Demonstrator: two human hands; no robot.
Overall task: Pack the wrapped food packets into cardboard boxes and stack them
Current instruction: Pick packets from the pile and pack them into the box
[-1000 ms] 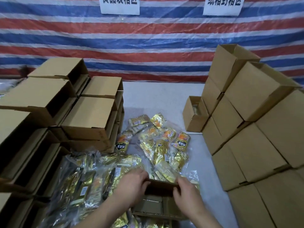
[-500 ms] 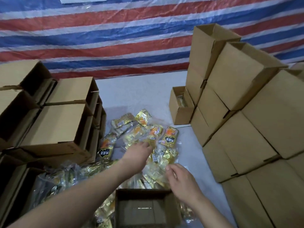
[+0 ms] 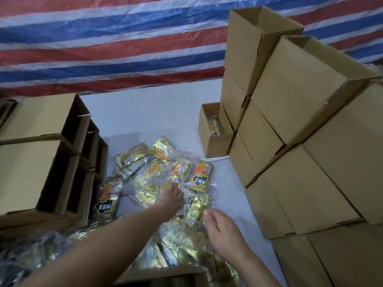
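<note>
Gold and orange wrapped food packets (image 3: 199, 177) lie in a loose pile on the white table (image 3: 149, 112). My left hand (image 3: 171, 198) reaches forward into the middle of the pile, its bunched fingertips pinching a clear-wrapped packet (image 3: 149, 194). To its right and nearer me, my right hand (image 3: 224, 232) hovers over the packets with loosely curled fingers and holds nothing. An open cardboard box (image 3: 165, 274) shows only its far rim at the bottom edge, below my arms.
Closed cardboard boxes (image 3: 310, 125) are stacked high on the right. A small open box (image 3: 215, 146) with packets inside stands beside them. Empty boxes on their sides (image 3: 41, 162) are piled at left. Bagged packets (image 3: 31, 255) lie at lower left. A striped tarpaulin hangs behind.
Both hands left the open box near me. My left hand stretched forward into the packet pile and my right hand followed toward it. The view tilted down and right.
</note>
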